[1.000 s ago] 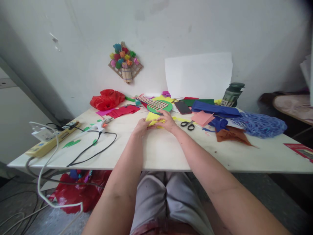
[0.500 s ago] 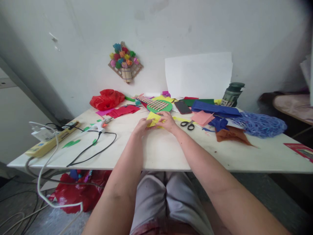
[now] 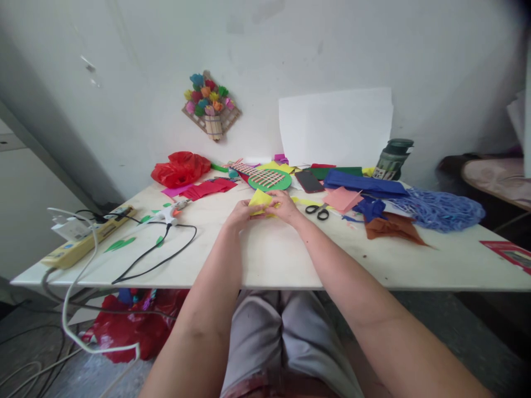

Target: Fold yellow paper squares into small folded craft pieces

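Both hands meet over the middle of the white table (image 3: 274,260). My left hand (image 3: 238,213) and my right hand (image 3: 285,207) pinch a small folded yellow paper (image 3: 260,199) between their fingertips, its upper corner raised off the table. Just behind it lies a green paper disc with woven pink strips (image 3: 269,179). Black-handled scissors (image 3: 317,210) rest to the right of my right hand.
A glue gun (image 3: 172,211) with a black cord and a power strip (image 3: 85,241) lie at the left. Red paper (image 3: 209,188), a red bag (image 3: 181,168), a phone (image 3: 309,181), pink, blue and brown paper, a blue net (image 3: 440,209) and a green bottle (image 3: 390,158) crowd the back.
The yellow paper, pressed flat on the table a second ago, has been lifted and folded up between both hands. My right hand has drawn back slightly towards me.
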The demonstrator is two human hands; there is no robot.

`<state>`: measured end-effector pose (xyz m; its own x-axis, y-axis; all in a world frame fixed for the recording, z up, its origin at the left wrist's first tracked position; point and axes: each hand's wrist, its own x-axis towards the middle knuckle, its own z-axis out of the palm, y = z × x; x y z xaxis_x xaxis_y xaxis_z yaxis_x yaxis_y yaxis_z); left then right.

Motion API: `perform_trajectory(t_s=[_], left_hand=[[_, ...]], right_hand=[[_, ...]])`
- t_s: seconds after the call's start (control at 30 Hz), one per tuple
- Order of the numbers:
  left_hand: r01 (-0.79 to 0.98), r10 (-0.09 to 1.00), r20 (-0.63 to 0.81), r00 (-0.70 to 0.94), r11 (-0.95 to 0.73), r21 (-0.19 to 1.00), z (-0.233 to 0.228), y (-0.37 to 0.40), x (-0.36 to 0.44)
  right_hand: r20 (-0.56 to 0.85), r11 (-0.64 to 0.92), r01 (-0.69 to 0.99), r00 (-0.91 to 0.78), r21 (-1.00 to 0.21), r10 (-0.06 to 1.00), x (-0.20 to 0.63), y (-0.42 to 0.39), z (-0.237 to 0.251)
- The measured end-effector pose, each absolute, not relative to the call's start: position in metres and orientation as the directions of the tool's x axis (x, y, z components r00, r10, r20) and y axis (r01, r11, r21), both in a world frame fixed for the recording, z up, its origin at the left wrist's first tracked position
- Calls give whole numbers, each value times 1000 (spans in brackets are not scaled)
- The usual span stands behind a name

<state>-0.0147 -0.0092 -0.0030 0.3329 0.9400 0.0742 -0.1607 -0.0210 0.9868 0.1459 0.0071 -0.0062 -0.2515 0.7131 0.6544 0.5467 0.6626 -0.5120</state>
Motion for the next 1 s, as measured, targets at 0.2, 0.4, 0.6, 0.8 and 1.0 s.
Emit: perform_trajectory(t_s=[0.2, 0.4, 0.6, 0.8, 1.0], left_hand=[[-154, 948, 101, 303, -56, 986, -5, -7, -15], [-176, 953, 100, 285, -50, 983, -3, -9, -14], [-107, 947, 80, 310, -48, 993, -1, -12, -14], [-39, 937, 67, 343, -58, 998, -1, -13, -15], [-49, 938, 82, 337, -69, 996, 1, -14, -13]], right_hand=[[650, 671, 507, -254, -541, 716, 147, 7, -5], [643, 629, 340, -87, -699, 761, 154, 5, 1], [381, 406, 122, -184, -906, 906, 160, 4, -1], [258, 298, 72, -338, -952, 905, 159, 0, -4], [237, 252, 9, -304, -968, 923, 155, -2, -1]])
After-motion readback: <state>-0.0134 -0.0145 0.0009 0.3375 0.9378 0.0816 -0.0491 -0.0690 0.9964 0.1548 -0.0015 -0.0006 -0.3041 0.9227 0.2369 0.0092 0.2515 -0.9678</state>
